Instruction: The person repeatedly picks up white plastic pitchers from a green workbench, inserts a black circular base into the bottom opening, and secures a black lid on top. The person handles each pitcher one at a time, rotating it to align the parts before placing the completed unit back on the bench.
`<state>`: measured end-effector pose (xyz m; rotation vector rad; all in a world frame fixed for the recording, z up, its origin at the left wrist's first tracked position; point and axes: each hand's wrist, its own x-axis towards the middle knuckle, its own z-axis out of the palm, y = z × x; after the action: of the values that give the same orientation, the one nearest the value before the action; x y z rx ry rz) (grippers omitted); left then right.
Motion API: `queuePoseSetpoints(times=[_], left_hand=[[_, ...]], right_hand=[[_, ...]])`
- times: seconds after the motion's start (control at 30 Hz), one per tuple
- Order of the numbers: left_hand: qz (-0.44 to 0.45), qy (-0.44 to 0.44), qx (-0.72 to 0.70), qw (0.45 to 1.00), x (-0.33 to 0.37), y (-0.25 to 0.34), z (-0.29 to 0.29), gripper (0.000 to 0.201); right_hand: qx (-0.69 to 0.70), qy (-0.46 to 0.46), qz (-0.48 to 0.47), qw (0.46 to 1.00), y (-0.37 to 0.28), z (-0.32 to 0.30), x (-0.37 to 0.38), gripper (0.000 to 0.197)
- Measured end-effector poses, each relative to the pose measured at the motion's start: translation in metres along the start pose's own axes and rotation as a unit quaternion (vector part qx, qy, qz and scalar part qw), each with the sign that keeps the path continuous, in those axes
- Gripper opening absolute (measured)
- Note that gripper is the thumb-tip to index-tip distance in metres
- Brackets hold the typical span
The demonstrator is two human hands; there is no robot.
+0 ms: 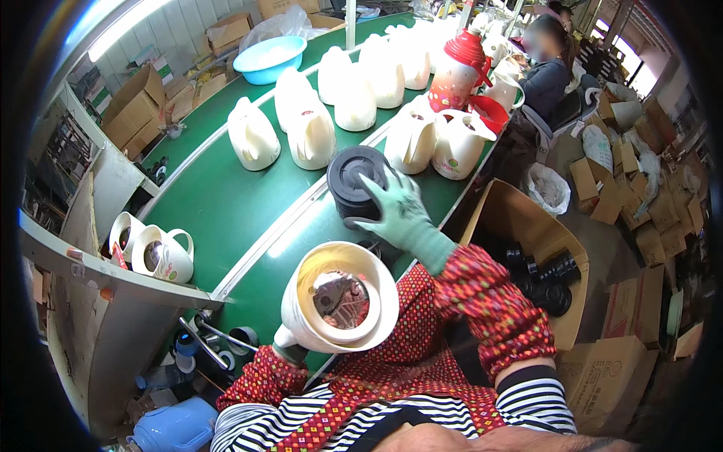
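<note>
My left hand (291, 351), in a green glove, grips a white jug (294, 310) low at its side. The jug is tilted so that its round opening faces up toward me, and a shiny, reflective surface shows inside. My right hand (404, 212), gloved in pale green, closes over the edge of a stack of black round plastic parts (354, 172) on the green conveyor belt (248, 197). Its thumb lies along the near side and a finger reaches over the top; the other fingertips are partly hidden.
Several white jugs (253, 135) stand farther along the belt, near a red-topped flask (461, 71). Two jugs with openings showing (170, 264) sit at left. A cardboard box (578, 301) of black parts stands at right. Another person (548, 79) sits at the far right.
</note>
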<state>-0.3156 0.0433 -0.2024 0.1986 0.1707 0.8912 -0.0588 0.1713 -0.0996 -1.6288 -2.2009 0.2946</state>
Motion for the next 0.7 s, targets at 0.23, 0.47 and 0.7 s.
queuePoseSetpoints(times=[0.23, 0.47, 0.7], left_hand=[[0.037, 0.001, -0.048, 0.998, -0.018, 0.025, -0.006, 0.053], [0.054, 0.026, -0.018, 0.998, -0.012, 0.035, -0.003, 0.054], [0.006, 0.016, 0.091, 0.996, 0.022, 0.023, 0.018, 0.055]], right_hand=[[-0.173, -0.112, 0.015, 0.978, 0.015, 0.04, 0.091, 0.108], [-0.074, 0.068, 0.006, 0.995, 0.018, 0.031, 0.066, 0.091], [0.24, 0.058, -0.072, 0.966, -0.005, -0.02, -0.085, 0.104]])
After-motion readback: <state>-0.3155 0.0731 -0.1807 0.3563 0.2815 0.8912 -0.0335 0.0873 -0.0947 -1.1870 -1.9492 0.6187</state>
